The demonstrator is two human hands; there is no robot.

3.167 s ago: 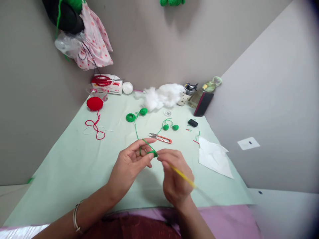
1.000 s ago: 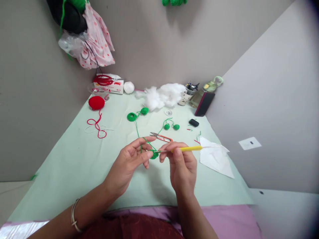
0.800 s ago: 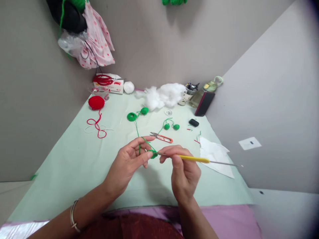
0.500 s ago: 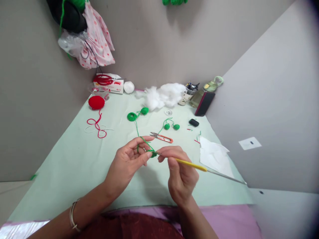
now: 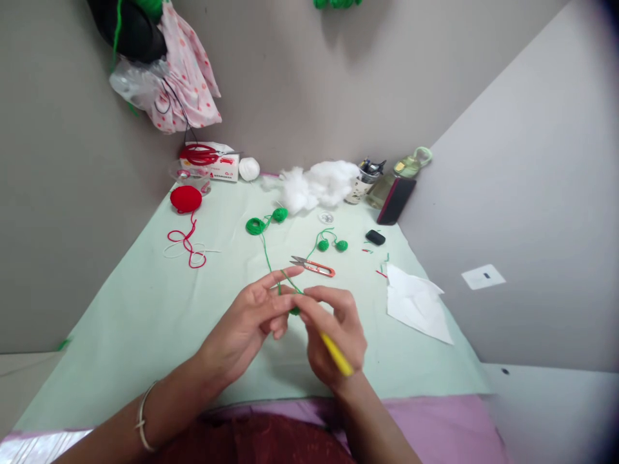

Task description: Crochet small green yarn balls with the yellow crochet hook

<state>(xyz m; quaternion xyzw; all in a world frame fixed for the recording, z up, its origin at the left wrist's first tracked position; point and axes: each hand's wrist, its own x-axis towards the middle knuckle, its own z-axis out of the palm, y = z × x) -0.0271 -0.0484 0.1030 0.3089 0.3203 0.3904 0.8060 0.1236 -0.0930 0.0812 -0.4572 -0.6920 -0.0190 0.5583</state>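
My left hand (image 5: 251,316) pinches a small green crochet piece (image 5: 294,310), mostly hidden by the fingertips. Green yarn (image 5: 267,252) runs over its raised index finger from a green yarn coil (image 5: 255,226) farther back. In my right hand (image 5: 338,328) is a crochet hook with a yellow handle (image 5: 337,354), which slants down toward the wrist. The hook's tip is hidden at the crochet piece, where the fingertips of both hands meet. Just beyond the hands lie orange thread snips (image 5: 313,266).
Two small green balls (image 5: 342,246) lie behind the snips. White stuffing (image 5: 319,185), a pen cup (image 5: 360,187) and a phone (image 5: 396,201) stand at the back. Red yarn (image 5: 186,200) sits left; white paper (image 5: 416,303) and a black case (image 5: 375,237) lie right.
My right hand has turned and moved left against the left fingertips. The hook's handle has swung from pointing right to pointing down toward me.
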